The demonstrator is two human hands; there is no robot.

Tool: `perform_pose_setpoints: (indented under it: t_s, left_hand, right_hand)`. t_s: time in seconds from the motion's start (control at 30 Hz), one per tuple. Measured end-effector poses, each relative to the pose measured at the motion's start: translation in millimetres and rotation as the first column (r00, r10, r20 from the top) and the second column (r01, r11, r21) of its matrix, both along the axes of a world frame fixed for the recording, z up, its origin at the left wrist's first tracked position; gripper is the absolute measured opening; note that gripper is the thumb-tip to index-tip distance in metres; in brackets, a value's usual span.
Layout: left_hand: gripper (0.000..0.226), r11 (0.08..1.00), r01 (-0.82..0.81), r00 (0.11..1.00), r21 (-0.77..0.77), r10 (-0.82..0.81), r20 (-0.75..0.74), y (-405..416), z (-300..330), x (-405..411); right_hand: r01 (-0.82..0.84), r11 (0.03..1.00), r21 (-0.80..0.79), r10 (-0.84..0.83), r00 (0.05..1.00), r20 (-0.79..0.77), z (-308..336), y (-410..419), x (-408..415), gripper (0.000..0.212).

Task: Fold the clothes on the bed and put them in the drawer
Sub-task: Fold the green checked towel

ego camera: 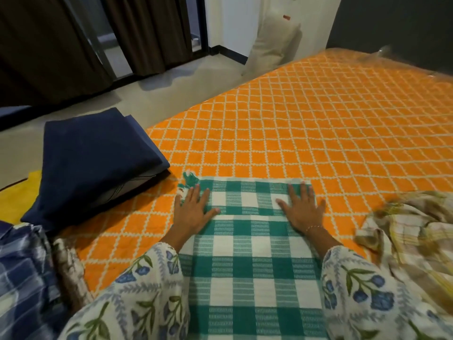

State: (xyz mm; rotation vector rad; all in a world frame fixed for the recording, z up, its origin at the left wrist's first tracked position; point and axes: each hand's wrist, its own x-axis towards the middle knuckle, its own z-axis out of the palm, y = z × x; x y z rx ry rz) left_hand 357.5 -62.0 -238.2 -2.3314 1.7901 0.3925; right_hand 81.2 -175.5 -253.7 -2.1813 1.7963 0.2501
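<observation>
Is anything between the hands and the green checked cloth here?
Nothing visible. The left hand and right hand both lie flat, fingers spread, directly on the far end of the green checked cloth on the bed. The drawer is not in view.

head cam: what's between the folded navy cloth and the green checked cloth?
Only bare orange bedspread separates the navy cloth from the green checked cloth, head view. Nothing else lies there.
</observation>
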Motion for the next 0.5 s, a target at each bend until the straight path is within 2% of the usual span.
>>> perform_pose_setpoints:
  t_s: [0.1, 0.17, 0.23, 0.3, 0.37, 0.43, 0.5]
  left_hand:
    - [0.079, 0.960, 0.250, 0.968, -0.126, -0.247, 0.036, 15, 10, -1]
    - [0.076, 0.922, 0.378, 0.924, -0.088, -0.381, -0.019, 26, 15, 3]
    - [0.061, 0.936, 0.352, 0.935, 0.008, -0.352, -0.049, 26, 24, 9]
    - [0.054, 0.950, 0.287, 0.958, 0.121, -0.287, -0.022, 19, 38, 16]
    - [0.045, 0.949, 0.222, 0.973, 0.223, -0.200, -0.117, 14, 47, 27]
    - [0.031, 0.961, 0.165, 0.909, 0.222, -0.061, -0.412, 13, 45, 44]
    - [0.035, 0.978, 0.089, 0.748, 0.188, 0.059, -0.661, 18, 50, 57]
  right_hand:
    - [-0.005, 0.991, -0.134, 0.029, 0.984, 0.177, 9, 8, -21, 0.070]
    - [-0.130, 0.961, -0.246, 0.159, 0.982, 0.101, 15, 27, -32, 0.063]
    - [-0.193, 0.946, -0.259, 0.199, 0.980, -0.001, 19, 37, -40, 0.046]
    - [-0.119, 0.977, -0.178, 0.135, 0.988, 0.078, 30, 36, -42, 0.029]
    - [-0.011, 0.999, 0.043, -0.002, 0.957, 0.289, 37, 27, -47, 0.024]
    - [-0.007, 0.967, 0.253, -0.099, 0.911, 0.401, 44, 16, -55, 0.012]
    - [0.025, 0.921, 0.388, -0.251, 0.801, 0.544, 55, 11, -60, 0.008]
